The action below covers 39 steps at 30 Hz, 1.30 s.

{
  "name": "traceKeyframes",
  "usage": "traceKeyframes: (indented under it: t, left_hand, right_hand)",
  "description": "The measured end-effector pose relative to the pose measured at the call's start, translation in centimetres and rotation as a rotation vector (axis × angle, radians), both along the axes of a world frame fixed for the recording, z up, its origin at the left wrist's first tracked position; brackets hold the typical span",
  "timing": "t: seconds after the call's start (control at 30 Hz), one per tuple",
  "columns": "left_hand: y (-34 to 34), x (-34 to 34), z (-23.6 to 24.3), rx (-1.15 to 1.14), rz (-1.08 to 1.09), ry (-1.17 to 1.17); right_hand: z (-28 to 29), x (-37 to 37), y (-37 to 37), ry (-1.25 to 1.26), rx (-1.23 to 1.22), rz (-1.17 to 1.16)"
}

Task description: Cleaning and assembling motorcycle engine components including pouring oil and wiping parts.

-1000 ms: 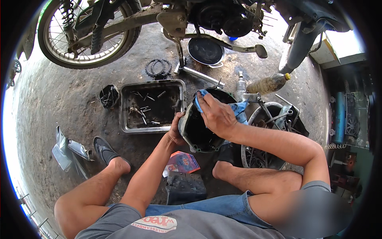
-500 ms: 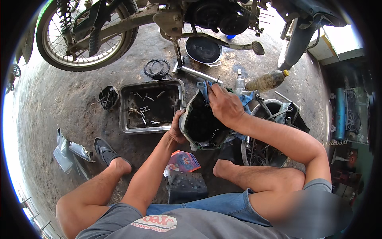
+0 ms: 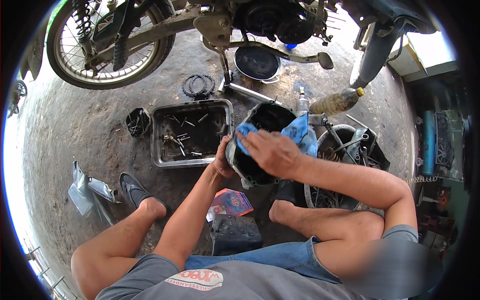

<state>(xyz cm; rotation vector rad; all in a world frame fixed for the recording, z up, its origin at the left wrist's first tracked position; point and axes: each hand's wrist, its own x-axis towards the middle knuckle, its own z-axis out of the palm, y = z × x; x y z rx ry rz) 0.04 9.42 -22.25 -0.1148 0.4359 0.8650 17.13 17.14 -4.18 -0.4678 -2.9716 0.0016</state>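
Observation:
A hollow metal engine cover (image 3: 272,117), dark inside with a pale rim, is tilted up in front of me. My left hand (image 3: 223,159) grips its left edge, with the thumb on the rim and the fingers out of sight behind. Pressed over the cover's left rim is my right hand (image 3: 275,152), which holds a blue cloth (image 3: 297,132). One part of the cloth shows under the fingertips; the rest trails out to the right of the hand.
Left of the cover lies a metal tray (image 3: 190,162) with several bolts. A small black container (image 3: 137,122) stands beside it. To the right are a bottle with a yellow cap (image 3: 337,102) and a tub of tools (image 3: 332,195). A motorcycle (image 3: 212,30) stands beyond.
My right hand has moved with the blue cloth from the cover's far edge toward me, onto its left rim. My left hand keeps its grip in nearly the same place.

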Motion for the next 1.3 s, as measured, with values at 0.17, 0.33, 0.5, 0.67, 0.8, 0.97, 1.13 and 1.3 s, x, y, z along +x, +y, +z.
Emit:
traceKeyframes:
  t: [0.17,0.33,0.5,0.67,0.8,0.97,1.13,1.3]
  left_hand:
    - [0.0,-0.1,-1.0,-0.020,-0.028,0.058]
    - [-0.3,0.6,-0.7,-0.111,0.024,-0.081]
    - [0.4,-0.6,-0.1,0.095,-0.029,0.036]
    - [0.4,-1.2,0.1,0.011,-0.015,-0.066]
    - [0.2,-2.6,0.3,0.045,0.041,-0.020]
    - [0.2,-3.6,0.7,0.094,0.122,-0.002]
    - [0.9,-4.6,0.7,0.150,0.194,0.015]
    - [1.2,-5.1,0.2,0.082,0.238,-0.053]
  right_hand:
    - [-0.8,0.3,-1.9,-0.076,-0.079,0.190]
    - [-0.9,0.5,-1.0,-0.007,-0.059,0.046]
    - [-0.5,0.9,-1.6,-0.021,-0.137,0.339]
    - [1.1,2.9,3.1,0.350,-0.586,-0.275]
    - [4.5,5.8,7.5,0.379,-1.336,-0.885]
    - [4.6,11.4,8.5,0.720,-2.030,-1.053]
    - [-1.5,16.2,6.3,0.175,-1.784,-0.956]
    - [-2.7,17.0,6.1,0.216,-1.822,-1.105]
